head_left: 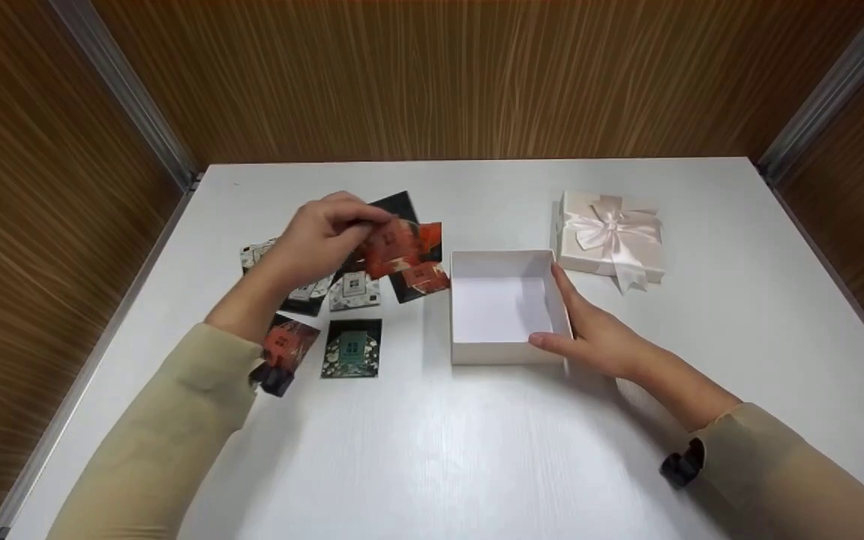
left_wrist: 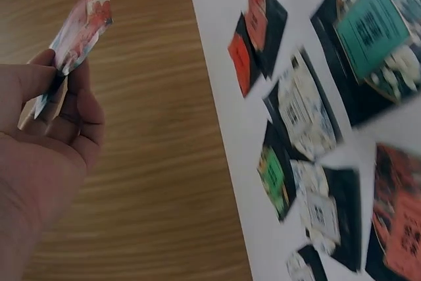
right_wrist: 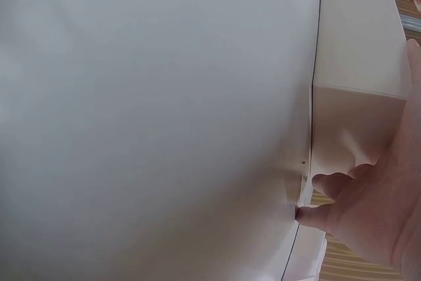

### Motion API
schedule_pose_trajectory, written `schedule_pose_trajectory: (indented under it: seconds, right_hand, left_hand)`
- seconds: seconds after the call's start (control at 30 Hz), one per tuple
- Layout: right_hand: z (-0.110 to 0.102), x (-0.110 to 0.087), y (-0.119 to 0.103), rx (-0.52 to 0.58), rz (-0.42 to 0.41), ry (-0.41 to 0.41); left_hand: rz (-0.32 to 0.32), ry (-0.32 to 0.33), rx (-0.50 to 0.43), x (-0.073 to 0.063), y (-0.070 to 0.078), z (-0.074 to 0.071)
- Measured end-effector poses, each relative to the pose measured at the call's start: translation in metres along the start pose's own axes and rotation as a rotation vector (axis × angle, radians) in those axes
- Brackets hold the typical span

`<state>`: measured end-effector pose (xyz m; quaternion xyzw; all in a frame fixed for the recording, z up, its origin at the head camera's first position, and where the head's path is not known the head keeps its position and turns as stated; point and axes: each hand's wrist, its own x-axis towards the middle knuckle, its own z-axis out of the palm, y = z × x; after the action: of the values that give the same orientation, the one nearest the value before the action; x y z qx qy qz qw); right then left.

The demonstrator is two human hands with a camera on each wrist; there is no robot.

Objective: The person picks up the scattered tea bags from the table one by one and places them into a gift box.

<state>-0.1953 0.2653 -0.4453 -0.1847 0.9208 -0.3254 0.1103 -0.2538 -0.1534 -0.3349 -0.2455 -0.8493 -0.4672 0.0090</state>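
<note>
Gripping a red packet [head_left: 394, 249] between the thumb and curled fingers of the left hand [head_left: 325, 234], up off the white table [head_left: 402, 457], just left of an open white box [head_left: 505, 354] and apart from it. Steadying that box at its right side with the right hand [head_left: 606, 339], with the thumb at the near rim and a finger along the right wall.

By all appearances, at an early stage: with the bow-topped lid [head_left: 610, 229] off and set just beyond the box to the right, with one packet picked up, and with nothing visible inside the box. Left lying on the table: a dark packet with a green label [head_left: 352, 349], pale patterned packets [head_left: 355, 291] and more red ones [head_left: 424, 279].

Visible from the left wrist but not from the head: a small green-labelled packet [left_wrist: 273, 174] among the pale ones, and the curl of the fingers behind the held packet. Visible only from the right wrist: fingertips [right_wrist: 323, 182] low against the outside of the box, close to the tabletop. Hidden from that angle: the interior.
</note>
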Motion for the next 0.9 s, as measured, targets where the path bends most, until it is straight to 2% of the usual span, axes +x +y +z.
schedule_pose_trajectory:
  seconds: [0.27,0.5,0.63,0.8,0.9]
  right_hand:
    - [-0.001,-0.001,0.000,-0.006,0.017,0.008]
    - [0.000,0.001,-0.002,-0.010,0.005,0.013]
    - [0.001,0.001,-0.001,-0.007,0.009,0.012]
    - [0.001,0.001,-0.001,-0.003,0.013,0.009]
    - [0.000,0.001,-0.001,0.002,0.013,0.009]
  left_hand:
    - [0.015,-0.079,-0.005,0.029,0.017,0.043]
    - [0.026,-0.166,0.003,0.045,0.019,0.078]
    - [0.007,-0.226,0.054,0.051,0.020,0.095]
    - [-0.056,-0.299,0.091,0.057,0.021,0.110]
    - [-0.059,-0.340,0.115,0.061,0.021,0.120]
